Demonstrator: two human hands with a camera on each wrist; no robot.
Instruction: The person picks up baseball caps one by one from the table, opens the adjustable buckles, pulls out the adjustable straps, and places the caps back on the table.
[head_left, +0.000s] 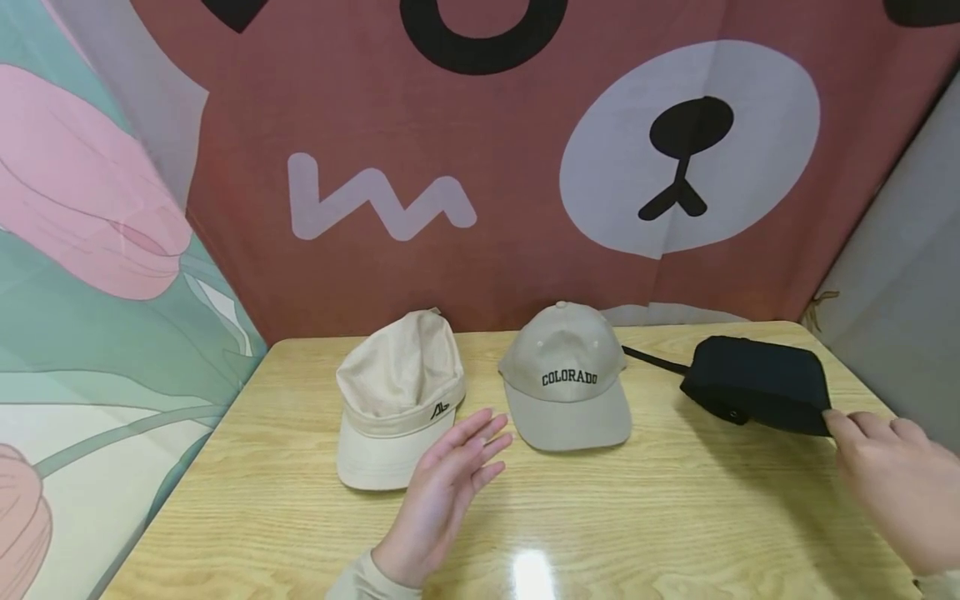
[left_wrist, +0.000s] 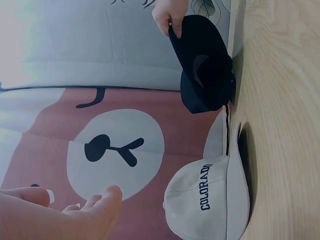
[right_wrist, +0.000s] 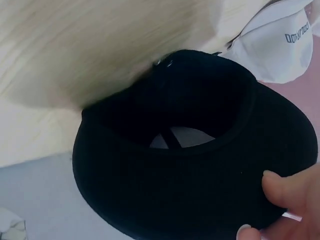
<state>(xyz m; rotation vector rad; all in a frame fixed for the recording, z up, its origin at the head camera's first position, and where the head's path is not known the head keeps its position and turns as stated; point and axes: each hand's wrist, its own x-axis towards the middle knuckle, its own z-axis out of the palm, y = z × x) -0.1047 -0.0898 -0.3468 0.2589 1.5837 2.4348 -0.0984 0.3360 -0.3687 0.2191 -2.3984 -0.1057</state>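
My right hand pinches the brim edge of a black cap, with the thumb on one face of the brim in the right wrist view. That cap is tilted over the right side of the table, and its hollow inside and rear strap gap show in the right wrist view. A thin black strap reaches left from it. Fingers extended and holding nothing, my left hand hovers in front of a cream cap with a small dark logo. Between the cream and black caps sits a beige cap lettered COLORADO.
The caps are near the back of a wooden table. A reddish cloth with a bear face hangs behind it. To the left is a tulip-patterned cloth, to the right a grey cloth.
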